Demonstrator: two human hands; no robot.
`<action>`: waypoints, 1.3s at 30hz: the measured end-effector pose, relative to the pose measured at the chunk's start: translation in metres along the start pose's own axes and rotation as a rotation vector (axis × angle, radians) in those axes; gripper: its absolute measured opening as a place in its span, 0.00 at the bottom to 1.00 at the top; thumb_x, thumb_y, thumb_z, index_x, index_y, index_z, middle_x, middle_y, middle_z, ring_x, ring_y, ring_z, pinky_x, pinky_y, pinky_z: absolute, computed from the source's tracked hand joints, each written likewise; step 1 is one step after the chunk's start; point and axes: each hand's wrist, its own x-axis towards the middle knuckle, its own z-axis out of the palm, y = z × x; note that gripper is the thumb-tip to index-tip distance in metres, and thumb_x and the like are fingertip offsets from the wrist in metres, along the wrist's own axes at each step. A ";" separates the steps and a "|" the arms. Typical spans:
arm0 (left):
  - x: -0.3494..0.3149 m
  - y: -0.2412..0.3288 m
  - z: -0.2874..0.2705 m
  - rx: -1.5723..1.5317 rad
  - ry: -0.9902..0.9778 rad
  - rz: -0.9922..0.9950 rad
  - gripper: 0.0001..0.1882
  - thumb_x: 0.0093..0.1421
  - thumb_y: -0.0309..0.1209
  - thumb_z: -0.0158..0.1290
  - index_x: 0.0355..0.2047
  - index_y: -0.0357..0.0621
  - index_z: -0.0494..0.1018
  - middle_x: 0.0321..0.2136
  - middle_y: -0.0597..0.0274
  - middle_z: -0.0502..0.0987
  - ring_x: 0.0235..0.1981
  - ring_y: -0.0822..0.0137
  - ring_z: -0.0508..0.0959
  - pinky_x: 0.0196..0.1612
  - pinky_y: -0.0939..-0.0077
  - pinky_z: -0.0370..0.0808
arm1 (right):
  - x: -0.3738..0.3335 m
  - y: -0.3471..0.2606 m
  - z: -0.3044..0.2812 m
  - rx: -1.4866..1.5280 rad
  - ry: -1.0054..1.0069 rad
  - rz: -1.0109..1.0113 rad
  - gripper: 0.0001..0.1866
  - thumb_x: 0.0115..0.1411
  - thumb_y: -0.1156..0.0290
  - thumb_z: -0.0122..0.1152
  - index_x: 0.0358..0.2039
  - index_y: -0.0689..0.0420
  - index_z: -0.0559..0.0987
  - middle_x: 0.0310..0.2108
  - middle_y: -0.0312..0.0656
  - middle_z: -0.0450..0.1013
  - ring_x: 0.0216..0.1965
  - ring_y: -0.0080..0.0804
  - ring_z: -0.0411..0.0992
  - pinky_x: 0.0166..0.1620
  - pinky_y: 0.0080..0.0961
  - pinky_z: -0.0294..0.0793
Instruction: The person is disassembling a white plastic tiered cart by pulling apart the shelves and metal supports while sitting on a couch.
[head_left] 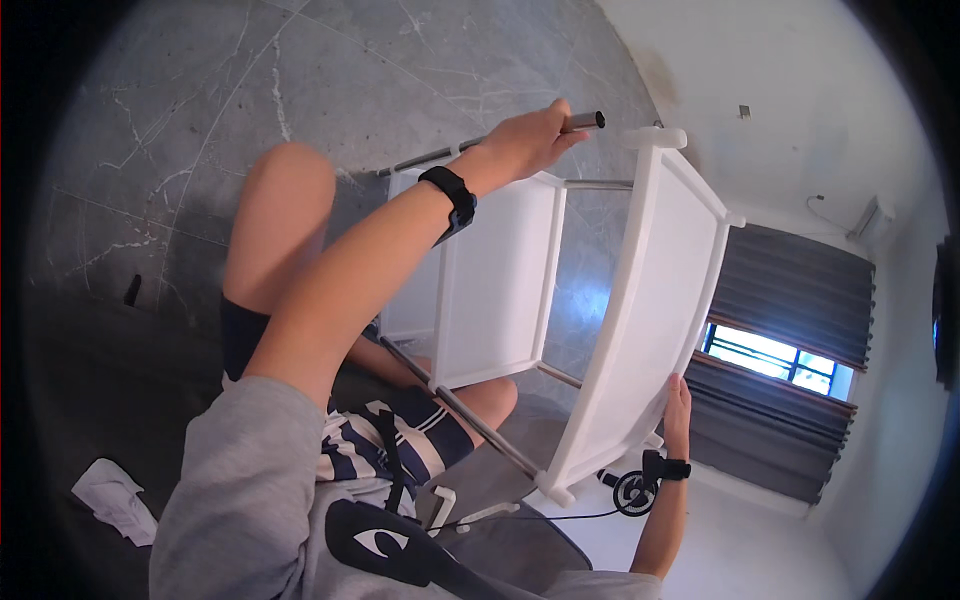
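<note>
A white plastic shelf rack with bare metal tubes lies on its side in front of me, its shelves standing on edge. My left hand (530, 140) is closed round a metal tube (583, 122) at the rack's far side. That tube's end sticks out free past my fingers, apart from the end shelf's corner socket (655, 137). My right hand (677, 408) grips the edge of the white end shelf (645, 320) at the right, part of it hidden behind the panel. The middle shelf (500, 280) sits on a near tube (490, 430) running to the end shelf's lower corner.
My bare knees (290, 180) are bent around the rack. White plastic pieces (440, 507) lie near my lap, a crumpled white bag (115, 500) at lower left. A small black object (133, 290) rests on the grey marble floor (200, 120). Dark curtains (790, 290) hang at right.
</note>
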 end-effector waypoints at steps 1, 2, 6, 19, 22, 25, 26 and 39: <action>0.001 -0.003 0.004 0.023 0.049 0.049 0.21 0.68 0.48 0.43 0.36 0.40 0.64 0.27 0.53 0.77 0.29 0.54 0.78 0.35 0.61 0.74 | -0.002 0.010 0.002 -0.009 0.035 -0.008 0.28 0.68 0.47 0.45 0.43 0.63 0.74 0.30 0.31 0.69 0.32 0.17 0.64 0.35 0.18 0.64; 0.004 -0.007 0.006 0.026 0.038 0.053 0.21 0.68 0.48 0.43 0.36 0.40 0.64 0.27 0.53 0.77 0.29 0.54 0.78 0.35 0.61 0.74 | -0.003 0.018 -0.001 -0.001 0.038 0.000 0.28 0.68 0.47 0.45 0.43 0.63 0.74 0.30 0.31 0.69 0.32 0.17 0.64 0.35 0.18 0.64; -0.001 -0.006 0.003 0.005 0.047 0.051 0.21 0.66 0.50 0.44 0.39 0.41 0.65 0.28 0.52 0.78 0.31 0.51 0.79 0.37 0.59 0.74 | -0.016 0.067 -0.011 -0.080 -0.020 0.281 0.27 0.65 0.45 0.48 0.39 0.60 0.76 0.19 0.26 0.61 0.18 0.15 0.57 0.20 0.17 0.55; 0.029 -0.049 0.012 0.019 0.065 -0.044 0.24 0.69 0.47 0.42 0.44 0.34 0.69 0.29 0.60 0.72 0.32 0.66 0.70 0.37 0.67 0.70 | -0.227 0.156 0.040 0.648 0.015 0.788 0.25 0.67 0.52 0.48 0.49 0.64 0.72 0.35 0.37 0.76 0.32 0.25 0.76 0.32 0.24 0.77; 0.030 -0.060 0.036 -0.046 0.009 -0.062 0.21 0.67 0.48 0.46 0.43 0.42 0.71 0.28 0.63 0.71 0.30 0.71 0.69 0.36 0.69 0.69 | -0.304 0.145 0.061 0.816 -0.003 0.827 0.25 0.68 0.54 0.46 0.51 0.66 0.69 0.40 0.44 0.76 0.37 0.31 0.77 0.39 0.29 0.80; 0.038 -0.031 0.007 -0.194 -0.322 -0.172 0.40 0.65 0.46 0.48 0.63 0.25 0.48 0.59 0.32 0.57 0.63 0.50 0.58 0.63 0.47 0.55 | -0.331 0.104 0.072 0.724 0.020 0.889 0.26 0.67 0.53 0.47 0.48 0.67 0.71 0.36 0.44 0.76 0.31 0.30 0.78 0.34 0.28 0.80; 0.030 -0.022 0.006 -0.193 -0.336 -0.167 0.40 0.65 0.46 0.48 0.63 0.25 0.48 0.59 0.32 0.57 0.63 0.50 0.58 0.63 0.47 0.55 | -0.337 0.096 0.066 0.733 0.028 0.897 0.26 0.67 0.53 0.47 0.48 0.67 0.71 0.36 0.44 0.76 0.31 0.30 0.78 0.34 0.28 0.80; -0.238 0.101 0.151 -0.534 -1.102 0.164 0.18 0.49 0.36 0.61 0.39 0.41 0.75 0.29 0.55 0.79 0.41 0.56 0.77 0.40 0.66 0.72 | -0.284 0.035 0.040 -0.347 0.092 0.221 0.20 0.57 0.59 0.62 0.42 0.62 0.74 0.39 0.51 0.73 0.42 0.48 0.72 0.44 0.35 0.71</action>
